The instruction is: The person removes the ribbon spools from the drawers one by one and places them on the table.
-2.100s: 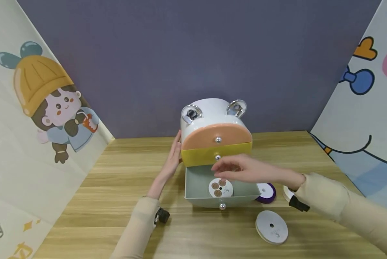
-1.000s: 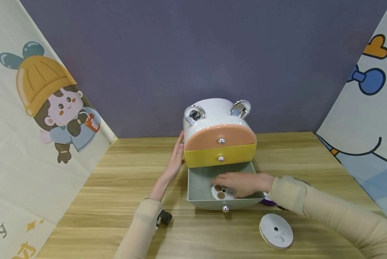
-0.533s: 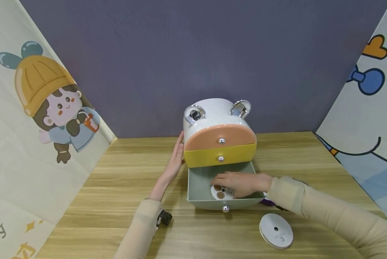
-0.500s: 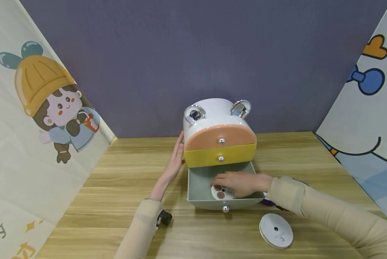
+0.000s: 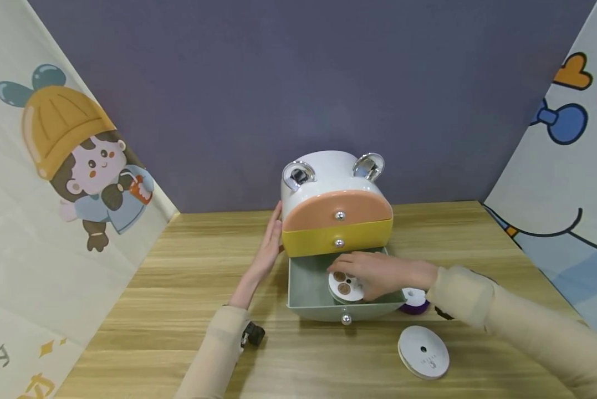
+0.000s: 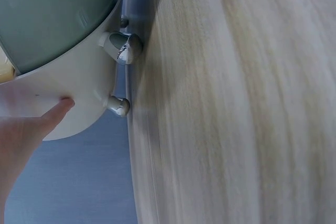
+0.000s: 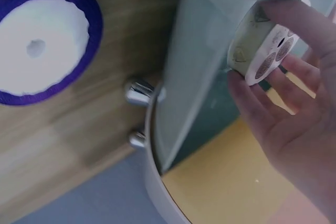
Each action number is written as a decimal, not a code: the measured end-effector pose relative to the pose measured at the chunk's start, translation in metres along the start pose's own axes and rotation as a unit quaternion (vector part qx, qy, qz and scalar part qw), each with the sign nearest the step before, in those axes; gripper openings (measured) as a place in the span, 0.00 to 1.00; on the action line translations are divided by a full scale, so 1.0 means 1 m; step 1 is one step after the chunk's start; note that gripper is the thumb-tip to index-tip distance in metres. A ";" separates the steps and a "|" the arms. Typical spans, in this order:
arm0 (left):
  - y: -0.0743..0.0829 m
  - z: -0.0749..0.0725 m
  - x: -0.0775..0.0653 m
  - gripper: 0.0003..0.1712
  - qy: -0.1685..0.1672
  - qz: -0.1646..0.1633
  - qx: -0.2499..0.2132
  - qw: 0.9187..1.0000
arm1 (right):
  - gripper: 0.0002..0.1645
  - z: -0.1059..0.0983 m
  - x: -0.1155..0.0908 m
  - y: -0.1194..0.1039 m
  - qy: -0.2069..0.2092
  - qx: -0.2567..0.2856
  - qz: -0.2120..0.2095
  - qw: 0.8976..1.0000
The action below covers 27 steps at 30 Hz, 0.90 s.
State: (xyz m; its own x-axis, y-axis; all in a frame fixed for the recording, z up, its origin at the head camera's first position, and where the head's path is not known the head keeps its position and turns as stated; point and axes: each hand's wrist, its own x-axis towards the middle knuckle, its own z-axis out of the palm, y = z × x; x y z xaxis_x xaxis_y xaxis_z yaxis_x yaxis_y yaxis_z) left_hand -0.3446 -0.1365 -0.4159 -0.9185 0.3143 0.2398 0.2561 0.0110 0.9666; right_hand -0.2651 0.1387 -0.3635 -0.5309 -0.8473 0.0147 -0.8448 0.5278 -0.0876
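Note:
A small white cabinet with silver ears stands at the table's back. Its lowest grey-green drawer is pulled out; the orange and yellow ones above are closed. Inside the open drawer, my right hand grips a ribbon spool between thumb and fingers. The right wrist view shows the pale ribbon on this spool, tilted, with brown round prints on its white face. My left hand rests with extended fingers against the cabinet's left side. One fingertip touches the white wall in the left wrist view.
A purple ribbon spool lies on the table right of the drawer, partly hidden by it in the head view. Nearer the front lies a white-faced spool. Behind the cabinet rises a dark wall, with printed panels at both sides.
My right hand has come down into the drawer and taken hold of the ribbon spool. In the last half second, the spool has risen slightly and tilted. The left hand stays at the cabinet.

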 end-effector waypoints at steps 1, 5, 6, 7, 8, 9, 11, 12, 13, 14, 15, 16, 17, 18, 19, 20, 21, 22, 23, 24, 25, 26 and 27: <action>0.001 0.001 0.000 0.29 -0.001 -0.001 -0.001 1.000 | 0.46 -0.003 -0.001 -0.001 0.000 0.001 0.006 1.000; 0.011 0.004 -0.005 0.30 -0.009 -0.004 -0.010 1.000 | 0.48 -0.012 -0.008 -0.006 0.014 -0.007 0.025 1.000; 0.014 0.005 -0.007 0.30 -0.010 -0.006 -0.011 1.000 | 0.48 -0.014 -0.009 -0.007 0.023 -0.010 0.025 0.999; 0.017 0.005 -0.008 0.30 -0.012 -0.006 -0.013 1.000 | 0.48 -0.017 -0.011 -0.009 0.029 -0.011 0.028 0.999; 0.019 0.006 -0.009 0.31 -0.013 -0.007 -0.015 1.000 | 0.48 -0.019 -0.013 -0.010 0.035 -0.012 0.031 0.999; 0.020 0.006 -0.009 0.31 -0.014 -0.009 -0.016 1.000 | 0.48 -0.022 -0.016 -0.011 0.040 -0.010 0.036 0.998; 0.018 0.005 -0.007 0.31 -0.015 -0.009 -0.016 1.000 | 0.49 -0.028 -0.020 -0.013 0.050 0.000 0.046 0.998; 0.015 0.004 -0.006 0.31 -0.015 -0.008 -0.014 1.000 | 0.49 -0.031 -0.023 -0.014 0.055 0.005 0.051 0.997; 0.012 0.004 -0.005 0.30 -0.014 -0.007 -0.013 1.000 | 0.50 -0.034 -0.025 -0.016 0.057 0.014 0.058 0.997; 0.009 0.003 -0.003 0.30 -0.013 -0.006 -0.011 1.000 | 0.50 -0.037 -0.028 -0.016 0.060 0.020 0.064 0.996; 0.006 0.002 -0.002 0.30 -0.012 -0.005 -0.010 1.000 | 0.50 -0.040 -0.031 -0.017 0.062 0.026 0.072 0.995; 0.003 0.001 -0.001 0.30 -0.009 -0.005 -0.008 1.000 | 0.51 -0.042 -0.033 -0.018 0.066 0.031 0.076 0.994; -0.001 0.001 0.000 0.29 -0.006 -0.004 -0.007 1.000 | 0.52 -0.044 -0.037 -0.019 0.067 0.034 0.082 0.994; -0.002 0.000 0.000 0.29 -0.004 -0.002 -0.006 1.000 | 0.53 -0.046 -0.041 -0.019 0.071 0.032 0.086 0.993; -0.003 0.000 0.000 0.29 -0.002 0.000 -0.007 1.000 | 0.53 -0.048 -0.045 -0.019 0.075 0.030 0.091 0.993; -0.004 0.000 0.000 0.29 0.000 0.002 -0.007 1.000 | 0.53 -0.049 -0.050 -0.020 0.080 0.026 0.095 0.992; -0.005 0.000 0.000 0.30 0.000 0.004 -0.008 1.000 | 0.54 -0.050 -0.055 -0.020 0.083 0.024 0.101 0.991; -0.006 0.000 0.000 0.30 0.001 0.006 -0.008 1.000 | 0.54 -0.051 -0.060 -0.020 0.088 0.019 0.103 0.991; -0.006 0.000 0.001 0.30 0.001 0.007 -0.008 1.000 | 0.54 -0.051 -0.066 -0.020 0.093 0.014 0.108 0.990; -0.006 0.000 0.001 0.30 0.001 0.007 -0.008 1.000 | 0.54 -0.051 -0.071 -0.020 0.098 0.011 0.112 0.989; -0.005 0.000 0.001 0.30 0.001 0.006 -0.007 1.000 | 0.54 -0.051 -0.077 -0.020 0.102 0.010 0.119 0.988; -0.005 0.001 0.001 0.30 0.001 0.006 -0.007 1.000 | 0.54 -0.050 -0.082 -0.020 0.105 0.010 0.125 0.986; -0.005 0.000 0.001 0.30 0.001 0.004 -0.006 1.000 | 0.53 -0.049 -0.087 -0.020 0.108 0.010 0.133 0.985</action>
State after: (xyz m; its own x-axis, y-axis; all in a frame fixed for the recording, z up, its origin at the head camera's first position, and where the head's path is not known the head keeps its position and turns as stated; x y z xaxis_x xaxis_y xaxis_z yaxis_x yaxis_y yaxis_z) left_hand -0.3464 -0.1358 -0.4203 -0.9173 0.3122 0.2470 0.2589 -0.0034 0.9659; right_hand -0.2054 0.2049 -0.3146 -0.7368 -0.6457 0.2004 -0.6736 0.7263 -0.1368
